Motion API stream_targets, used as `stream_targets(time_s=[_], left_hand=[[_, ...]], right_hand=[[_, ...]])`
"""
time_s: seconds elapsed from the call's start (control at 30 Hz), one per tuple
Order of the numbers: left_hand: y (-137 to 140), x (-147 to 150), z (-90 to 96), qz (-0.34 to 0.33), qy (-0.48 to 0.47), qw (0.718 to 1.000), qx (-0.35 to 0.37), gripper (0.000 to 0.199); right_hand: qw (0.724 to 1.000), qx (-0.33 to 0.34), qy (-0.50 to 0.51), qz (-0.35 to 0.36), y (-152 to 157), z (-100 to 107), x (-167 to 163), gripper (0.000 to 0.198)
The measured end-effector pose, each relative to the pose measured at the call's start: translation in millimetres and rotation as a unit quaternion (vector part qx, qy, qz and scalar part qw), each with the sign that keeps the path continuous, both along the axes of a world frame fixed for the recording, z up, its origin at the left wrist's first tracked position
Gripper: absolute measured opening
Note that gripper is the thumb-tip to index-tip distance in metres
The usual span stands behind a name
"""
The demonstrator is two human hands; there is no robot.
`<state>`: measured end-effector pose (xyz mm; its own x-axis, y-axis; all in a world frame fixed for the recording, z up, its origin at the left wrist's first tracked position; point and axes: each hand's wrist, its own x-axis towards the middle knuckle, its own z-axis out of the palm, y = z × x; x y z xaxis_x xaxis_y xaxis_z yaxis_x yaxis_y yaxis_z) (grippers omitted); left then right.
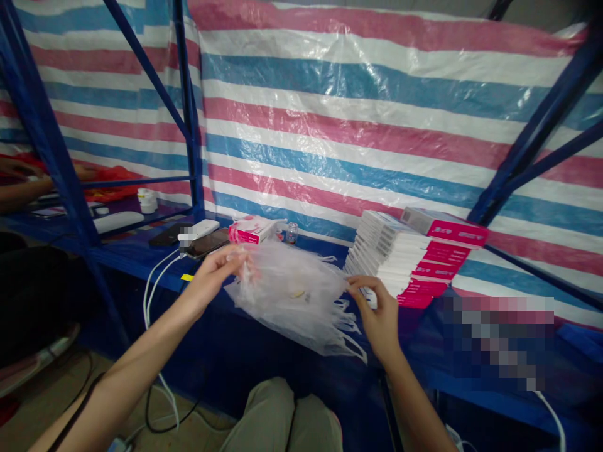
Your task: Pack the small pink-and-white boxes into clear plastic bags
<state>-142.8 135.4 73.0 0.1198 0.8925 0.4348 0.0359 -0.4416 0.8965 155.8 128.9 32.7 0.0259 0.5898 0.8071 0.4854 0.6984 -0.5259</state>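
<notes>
A bundle of thin, clear plastic bags (292, 289) with loop handles is stretched between my two hands, over the front edge of the blue shelf. My left hand (230, 263) is closed on the bags' left end, with the film bunched over its fingers. At the right edge my right hand (377, 307) pinches the film between thumb and fingertips. A small yellowish mark shows through the plastic in the middle. Just beyond the right hand stands a tall stack of white and pink boxes (409, 257). Behind the bags lies one pink and white box (252, 230).
A small clear jar (292, 233) stands behind the bags. Left of them lie a phone (207, 243) and a white power bank (202, 230) with white cables (151, 289) hanging down. Blue metal posts (186, 107) frame the shelf. At far left, another person's hands (28, 179) are visible.
</notes>
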Motion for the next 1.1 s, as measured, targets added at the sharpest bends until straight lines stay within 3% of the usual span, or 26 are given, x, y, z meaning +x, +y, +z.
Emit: stream_targets(time_s=[0.17, 0.33, 0.47, 0.6, 0.67, 0.73, 0.83, 0.9, 1.0, 1.1], left_hand=[[8, -16, 37.7, 0.096, -0.073, 0.992, 0.034, 0.024], [4, -16, 63.1, 0.087, -0.080, 0.992, 0.053, 0.025], [15, -29, 71.9, 0.097, -0.063, 0.989, 0.093, 0.026], [28, -47, 83.9, 0.231, -0.069, 0.957, 0.161, 0.013], [27, -46, 94.9, 0.272, -0.060, 0.936, 0.213, 0.019], [22, -34, 107.1, 0.225, 0.024, 0.943, 0.244, 0.030], [22, 1, 119.7, 0.039, 0.226, 0.949, 0.214, 0.047], [31, 24, 121.6, -0.074, 0.295, 0.937, 0.171, 0.043], [49, 42, 118.6, -0.159, 0.280, 0.939, 0.126, 0.026], [56, 40, 116.8, -0.120, 0.178, 0.970, 0.112, 0.022]], right_hand=[[0.993, 0.011, 0.118, 0.002, 13, 44, 8, 0.011], [0.990, 0.064, 0.125, -0.010, 26, 93, 8, 0.014], [0.991, 0.090, 0.097, 0.012, 36, 126, 11, 0.013], [0.996, 0.049, -0.010, 0.072, 42, 153, 7, 0.014], [0.993, 0.034, -0.069, 0.093, 42, 164, -2, 0.014], [0.986, 0.032, -0.120, 0.111, 43, 172, -15, 0.013], [0.973, 0.028, -0.184, 0.137, 47, 180, -38, 0.014], [0.969, 0.019, -0.199, 0.148, 51, 181, -50, 0.018], [0.971, -0.007, -0.159, 0.177, 58, 170, -51, 0.030], [0.965, -0.102, -0.089, 0.226, 64, 138, -31, 0.046]])
